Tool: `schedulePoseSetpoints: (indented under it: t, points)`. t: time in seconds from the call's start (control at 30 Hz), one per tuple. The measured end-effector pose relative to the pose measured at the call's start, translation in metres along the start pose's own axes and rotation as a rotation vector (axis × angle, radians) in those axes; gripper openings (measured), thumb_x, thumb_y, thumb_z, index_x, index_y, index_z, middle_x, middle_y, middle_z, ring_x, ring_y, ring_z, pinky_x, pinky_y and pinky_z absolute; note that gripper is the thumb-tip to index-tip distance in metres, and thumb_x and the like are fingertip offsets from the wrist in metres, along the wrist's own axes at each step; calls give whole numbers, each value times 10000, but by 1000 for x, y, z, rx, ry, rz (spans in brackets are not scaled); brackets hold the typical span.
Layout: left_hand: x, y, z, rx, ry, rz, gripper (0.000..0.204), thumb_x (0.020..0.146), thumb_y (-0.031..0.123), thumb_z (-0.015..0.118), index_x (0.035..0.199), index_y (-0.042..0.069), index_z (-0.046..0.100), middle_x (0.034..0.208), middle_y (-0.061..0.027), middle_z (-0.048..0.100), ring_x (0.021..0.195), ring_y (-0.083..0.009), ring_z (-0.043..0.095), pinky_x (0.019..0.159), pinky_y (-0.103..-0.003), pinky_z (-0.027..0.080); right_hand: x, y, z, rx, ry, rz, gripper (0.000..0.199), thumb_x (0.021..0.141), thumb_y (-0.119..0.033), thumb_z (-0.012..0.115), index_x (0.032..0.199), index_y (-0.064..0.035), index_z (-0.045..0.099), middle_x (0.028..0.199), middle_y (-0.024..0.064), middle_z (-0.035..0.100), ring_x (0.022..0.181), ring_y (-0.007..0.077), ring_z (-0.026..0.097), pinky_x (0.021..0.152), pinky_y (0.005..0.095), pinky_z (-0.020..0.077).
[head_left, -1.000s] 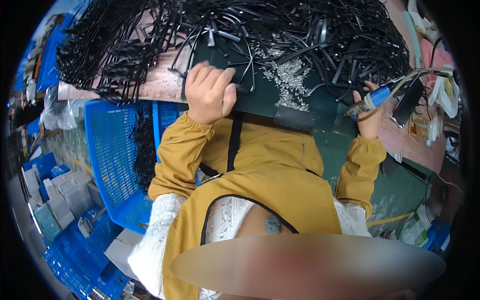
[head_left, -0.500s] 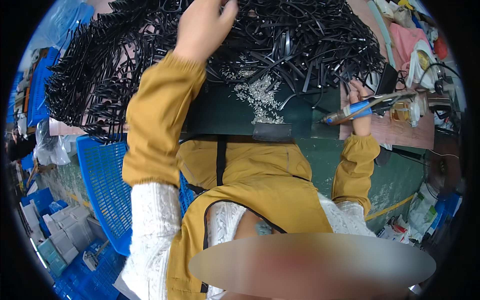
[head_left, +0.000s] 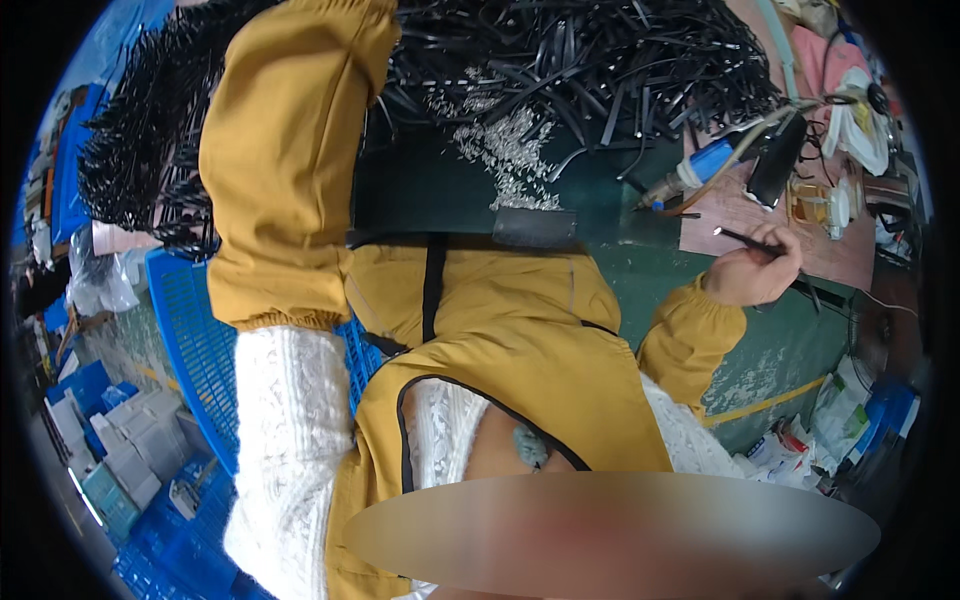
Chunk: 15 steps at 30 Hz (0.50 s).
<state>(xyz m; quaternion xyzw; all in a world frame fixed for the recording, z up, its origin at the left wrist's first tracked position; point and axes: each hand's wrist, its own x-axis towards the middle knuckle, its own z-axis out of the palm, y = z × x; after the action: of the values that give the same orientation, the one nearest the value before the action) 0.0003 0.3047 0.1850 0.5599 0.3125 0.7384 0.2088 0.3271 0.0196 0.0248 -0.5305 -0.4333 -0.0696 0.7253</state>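
Observation:
My left hand has passed beyond the top edge and is hidden; only its arm in a mustard sleeve cover [head_left: 290, 170] shows, stretched over the heaped black pieces. Near the table's right front edge, my right hand [head_left: 755, 272] is closed around a slim black stick [head_left: 742, 240] with a bright tip pointing left. Just beyond that hand lies a blue handheld power tool [head_left: 700, 167] with a tube or cord attached. A heap of thin, flat black strips [head_left: 620, 60] covers the far part of the table. Small silvery metal pieces [head_left: 508, 150] are strewn in the middle.
Dark bundled pieces [head_left: 140, 150] fill the table's left side. A dark flat flap [head_left: 535, 227] sits at the front edge. A blue plastic basket [head_left: 190, 330] stands left of my lap. A small amber jar [head_left: 808, 205] and a black oblong object [head_left: 775, 165] are at the right.
My left hand has reached farther away and out of view. My right hand has come from beside the blue tool toward the front edge and now holds the black stick.

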Motion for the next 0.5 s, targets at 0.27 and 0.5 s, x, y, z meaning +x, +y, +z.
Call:
schedulePoseSetpoints:
  t: [0.27, 0.5]
  points:
    - [-254, 58, -48, -517, -42, -690, 485, 1005, 23, 539, 1436, -2, 318, 902, -120, 590, 626, -172, 574, 618, -298, 493, -96, -76, 62, 287, -635, 525, 156, 1013, -19, 566, 1062, 47, 700, 983, 87, 609, 797, 120, 582, 643, 223, 472]
    - [-343, 50, -126, -357, -341, -535, 578, 956, -92, 536, 1455, 13, 264, 1208, -208, 632, 1191, -314, 648, 1056, -425, 509, -104, -72, 81, 145, -896, 557, 120, 952, 28, 662, 1066, 47, 693, 1026, 80, 665, 788, 135, 688, 695, 255, 583]
